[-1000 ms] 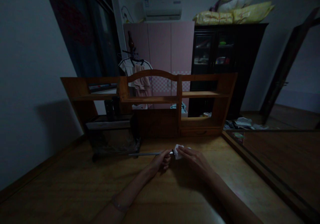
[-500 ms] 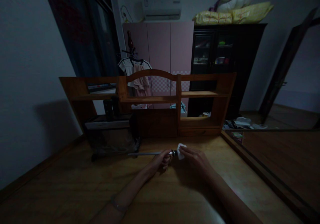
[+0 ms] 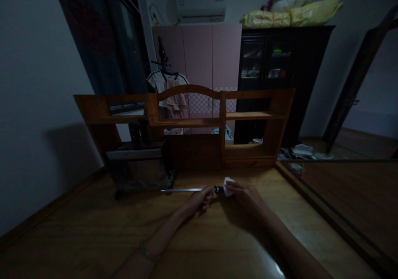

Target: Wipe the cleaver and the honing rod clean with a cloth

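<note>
Since a second ago the white cloth [image 3: 228,185] has slid a little to the right along the rod [image 3: 180,190]. A short dark collar of the rod now shows between the two hands, where before the cloth sat tight against the left fingers. The view has also tipped slightly.

Both hands are low over the wooden desk [image 3: 93,229], just in front of the shelf unit [image 3: 192,123] that stands along its back edge. The left hand [image 3: 200,198] is closed around the rod near its dark end. The long pale shaft runs out to the left from that fist, parallel to the shelf unit's base and near the desk top; whether it touches the desk cannot be told in this dim light. The right hand [image 3: 248,196] pinches the folded cloth between thumb and fingers against the rod's right end, below the shelf unit's small drawer.

As a judgement, this looks like wiping, and it is at the handle end only. The cloth covers the tip of that end, while the whole bright length left of the fist lies bare. Whether that length has already been wiped cannot be read from here.

Behind the shelf unit stand a pink wardrobe [image 3: 199,63] and a dark cabinet [image 3: 280,63].
</note>
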`<state>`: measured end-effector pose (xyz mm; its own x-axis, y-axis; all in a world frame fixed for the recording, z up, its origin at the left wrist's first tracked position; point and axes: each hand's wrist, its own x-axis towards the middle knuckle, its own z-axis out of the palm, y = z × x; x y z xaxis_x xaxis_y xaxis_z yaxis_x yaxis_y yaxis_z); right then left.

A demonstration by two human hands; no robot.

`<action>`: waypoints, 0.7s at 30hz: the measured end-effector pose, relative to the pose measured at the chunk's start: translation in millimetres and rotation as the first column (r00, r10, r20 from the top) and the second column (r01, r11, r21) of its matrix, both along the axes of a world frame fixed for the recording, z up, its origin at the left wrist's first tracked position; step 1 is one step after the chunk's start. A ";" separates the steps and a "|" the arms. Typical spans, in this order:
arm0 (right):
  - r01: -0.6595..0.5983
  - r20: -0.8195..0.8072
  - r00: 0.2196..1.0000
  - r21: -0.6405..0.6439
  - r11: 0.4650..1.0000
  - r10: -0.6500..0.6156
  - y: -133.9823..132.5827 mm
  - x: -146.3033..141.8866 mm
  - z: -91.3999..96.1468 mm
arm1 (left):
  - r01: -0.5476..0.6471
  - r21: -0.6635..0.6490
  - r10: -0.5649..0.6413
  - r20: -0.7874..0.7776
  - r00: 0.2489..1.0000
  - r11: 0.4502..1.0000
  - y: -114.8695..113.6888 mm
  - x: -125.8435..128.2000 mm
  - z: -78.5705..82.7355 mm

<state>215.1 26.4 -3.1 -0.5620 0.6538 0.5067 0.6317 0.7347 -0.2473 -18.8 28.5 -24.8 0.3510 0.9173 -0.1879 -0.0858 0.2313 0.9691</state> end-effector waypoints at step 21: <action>-0.068 -0.014 0.998 -0.036 0.997 0.067 -5.2 -10.6 2.3 | 0.017 -0.018 -0.019 -0.094 0.995 1.000 -3.5 1.7 2.2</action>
